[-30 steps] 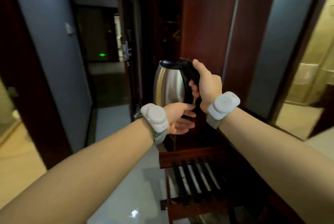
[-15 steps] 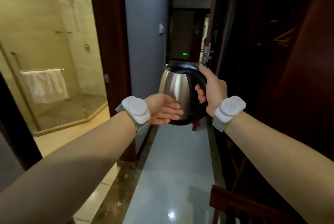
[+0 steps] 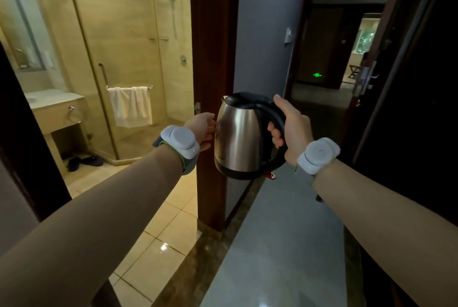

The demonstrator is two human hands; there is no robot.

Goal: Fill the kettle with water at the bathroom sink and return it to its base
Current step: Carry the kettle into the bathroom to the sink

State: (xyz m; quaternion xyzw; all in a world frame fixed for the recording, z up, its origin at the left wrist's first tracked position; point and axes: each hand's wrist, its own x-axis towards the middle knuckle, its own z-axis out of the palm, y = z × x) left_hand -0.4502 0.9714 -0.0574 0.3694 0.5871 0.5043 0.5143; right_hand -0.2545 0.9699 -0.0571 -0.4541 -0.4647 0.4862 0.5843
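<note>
Steel kettle [image 3: 238, 138] in mid-air at the bathroom doorway | right hand [image 3: 292, 130] wrapped round its black handle [image 3: 278, 114] | left hand [image 3: 202, 130] flat against its side | step: carrying to sink [image 3: 49, 98] | next: steer left past door frame [image 3: 210, 58]

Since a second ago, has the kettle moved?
Yes. The kettle has swung left: the green sign, once on its left, is now on its right.

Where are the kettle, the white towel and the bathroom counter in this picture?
kettle [image 3: 238, 138], head view, on its shiny steel body.
white towel [image 3: 130, 105], head view, middle of the hanging cloth.
bathroom counter [image 3: 54, 97], head view, bare pale top.
</note>
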